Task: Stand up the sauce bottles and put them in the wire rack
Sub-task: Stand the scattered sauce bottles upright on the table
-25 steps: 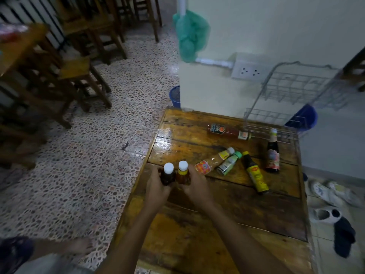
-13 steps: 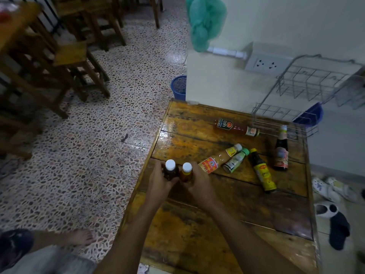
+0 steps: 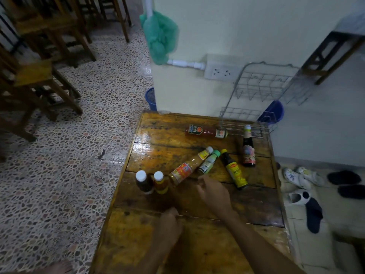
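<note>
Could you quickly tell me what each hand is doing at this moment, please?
Left hand: holds nothing, fingers loosely curled, low over the table.
Right hand: open, holds nothing.

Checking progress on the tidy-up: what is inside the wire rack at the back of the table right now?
The wire rack holds no bottles on either tier. Through its wires only wall and a blue bin show. A red sauce bottle lies beside its base.

bottles (image 3: 209, 164) on table (image 3: 197, 244) (rack (image 3: 256, 107) behind)
</note>
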